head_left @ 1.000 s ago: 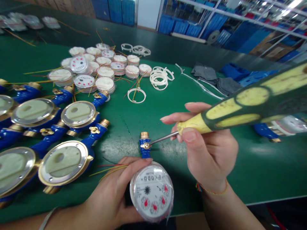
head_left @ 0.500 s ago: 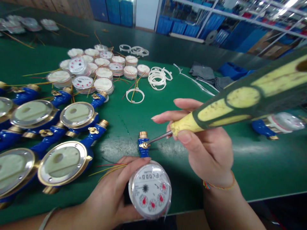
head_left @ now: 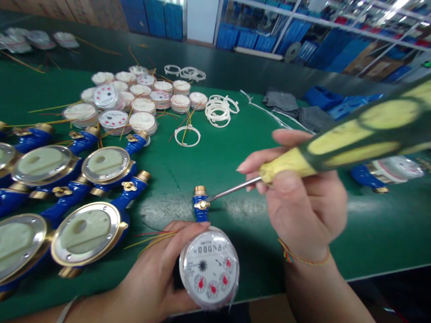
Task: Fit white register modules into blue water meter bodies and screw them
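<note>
My left hand is wrapped round a water meter at the table's front edge, its white dial with red pointers facing up. The meter's blue pipe end with a brass thread points away from me, and a small brass fitting sits on it. Closed round a yellow and dark green screwdriver, my right hand holds it slanted from the upper right. The metal shaft's tip is at the brass fitting; whether it touches cannot be made out. Red and yellow wires stick out beside my left hand.
Several blue meter bodies with brass rims stand at the left. Behind them are several round dial units with wires, and white plastic rings. Grey cloths lie farther back. Another blue meter lies at the right.
My right hand has moved right, drawing the screwdriver handle away from the pipe, and more of its shaft shows. The tip stays near the brass fitting. My left hand and the meter hardly move.
</note>
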`<control>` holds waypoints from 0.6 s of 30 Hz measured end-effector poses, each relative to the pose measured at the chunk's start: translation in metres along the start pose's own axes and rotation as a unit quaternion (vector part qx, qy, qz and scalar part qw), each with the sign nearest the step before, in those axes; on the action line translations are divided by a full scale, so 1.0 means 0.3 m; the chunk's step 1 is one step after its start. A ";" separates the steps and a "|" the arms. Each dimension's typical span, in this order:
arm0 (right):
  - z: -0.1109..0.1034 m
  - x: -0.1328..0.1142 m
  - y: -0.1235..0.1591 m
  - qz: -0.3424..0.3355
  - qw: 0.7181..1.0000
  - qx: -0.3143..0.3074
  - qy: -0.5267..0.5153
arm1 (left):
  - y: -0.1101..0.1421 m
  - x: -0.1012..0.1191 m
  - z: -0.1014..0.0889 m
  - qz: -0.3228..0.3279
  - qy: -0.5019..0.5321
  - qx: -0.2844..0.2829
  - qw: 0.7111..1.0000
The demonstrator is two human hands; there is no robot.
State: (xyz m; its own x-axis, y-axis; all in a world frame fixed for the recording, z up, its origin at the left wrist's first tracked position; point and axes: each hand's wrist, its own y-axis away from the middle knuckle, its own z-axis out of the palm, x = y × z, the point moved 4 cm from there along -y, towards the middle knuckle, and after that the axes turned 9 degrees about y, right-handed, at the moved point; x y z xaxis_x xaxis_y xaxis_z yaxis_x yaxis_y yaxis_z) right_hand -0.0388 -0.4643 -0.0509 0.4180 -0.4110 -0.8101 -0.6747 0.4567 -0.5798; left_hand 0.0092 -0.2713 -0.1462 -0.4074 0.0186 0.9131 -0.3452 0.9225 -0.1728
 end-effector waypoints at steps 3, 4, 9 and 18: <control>-0.016 -0.003 -0.002 -0.014 0.997 0.069 -0.021 | 0.000 -0.004 0.001 0.002 -0.007 0.002 1.000; -0.015 0.000 -0.002 -0.015 0.997 0.069 -0.019 | -0.001 -0.005 0.001 0.004 -0.008 0.004 1.000; 0.015 0.018 0.007 -0.013 1.000 0.001 -0.018 | -0.004 -0.005 0.001 0.006 -0.018 0.013 1.000; 0.036 0.019 0.018 0.001 0.999 -0.034 -0.025 | -0.003 0.001 -0.002 0.002 -0.032 0.012 0.999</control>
State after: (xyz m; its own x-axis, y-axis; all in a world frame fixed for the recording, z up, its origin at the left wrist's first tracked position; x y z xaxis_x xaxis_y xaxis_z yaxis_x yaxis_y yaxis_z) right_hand -0.0334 -0.4555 -0.0596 0.4462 -0.3692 -0.8152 -0.7148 0.4011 -0.5729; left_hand 0.0100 -0.2717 -0.1456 -0.4621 -0.0031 0.8868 -0.3629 0.9131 -0.1860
